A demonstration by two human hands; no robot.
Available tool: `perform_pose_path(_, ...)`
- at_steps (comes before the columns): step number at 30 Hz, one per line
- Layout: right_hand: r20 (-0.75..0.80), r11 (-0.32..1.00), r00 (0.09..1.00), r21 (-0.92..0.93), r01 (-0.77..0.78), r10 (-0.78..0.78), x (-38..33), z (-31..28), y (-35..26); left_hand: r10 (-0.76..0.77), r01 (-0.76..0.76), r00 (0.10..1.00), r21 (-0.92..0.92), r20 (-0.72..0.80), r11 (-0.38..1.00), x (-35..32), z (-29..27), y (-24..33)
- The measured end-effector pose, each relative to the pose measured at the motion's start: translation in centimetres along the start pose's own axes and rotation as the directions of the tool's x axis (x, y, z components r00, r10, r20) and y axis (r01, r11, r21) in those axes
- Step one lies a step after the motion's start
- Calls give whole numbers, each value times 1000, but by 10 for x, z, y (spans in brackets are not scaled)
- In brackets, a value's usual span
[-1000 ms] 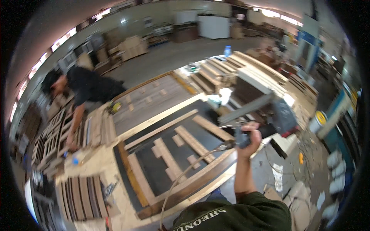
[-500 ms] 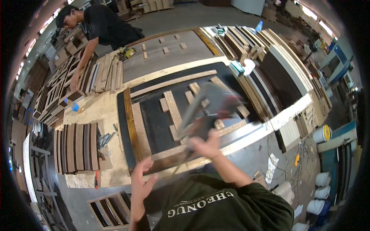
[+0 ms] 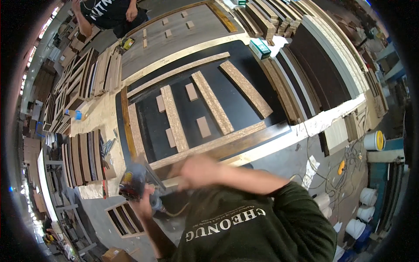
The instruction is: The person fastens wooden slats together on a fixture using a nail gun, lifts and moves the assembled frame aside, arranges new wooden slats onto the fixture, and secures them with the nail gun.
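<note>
My left hand grips an air nail gun in front of the panel's near left corner, and a hose trails from its handle. Blurred by motion, my right hand is over the near edge of the work, its fingers smeared. Before me lies a black panel with particleboard strips laid along its edges and across it. Small wooden blocks rest between the strips. A brown wooden rail runs down the panel's left side.
Stacked curved strips stand at the left, beside metal fasteners and a bottle. Long boards and a green-white box line the right side. Cables lie on the floor. A co-worker stands beyond the table.
The nail gun has passed from my right hand to my left, moving from over the panel to its near left corner. My right hand swung left. The co-worker has straightened up.
</note>
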State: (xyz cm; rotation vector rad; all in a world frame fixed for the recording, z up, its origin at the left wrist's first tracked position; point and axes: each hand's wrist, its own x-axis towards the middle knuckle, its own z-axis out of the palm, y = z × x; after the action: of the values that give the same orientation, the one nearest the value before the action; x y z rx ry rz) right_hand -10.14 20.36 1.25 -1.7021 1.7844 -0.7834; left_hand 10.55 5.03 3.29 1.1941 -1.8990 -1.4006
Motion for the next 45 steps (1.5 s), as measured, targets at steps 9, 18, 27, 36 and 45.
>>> perform_pose_path(9,-198,829,821,-61,-556,536,-60,-69,188,-196,167,958,149,208,975,-56,68,8)
perform_pose_path(18,-216,912,889,22,-409,404,-40,-20,177,-145,122,979,160,143,980,-70,132,31)
perform_pose_path(27,-90,952,951,-53,-302,296,-54,-51,184,-110,38,967,298,229,954,-41,134,52)
perform_pose_path(36,105,946,974,-277,-166,201,-61,-53,193,-257,-195,809,654,528,730,15,141,65)
perform_pose_path(45,-24,970,989,-191,-148,146,-66,-43,202,-361,-469,648,724,671,505,51,182,60)
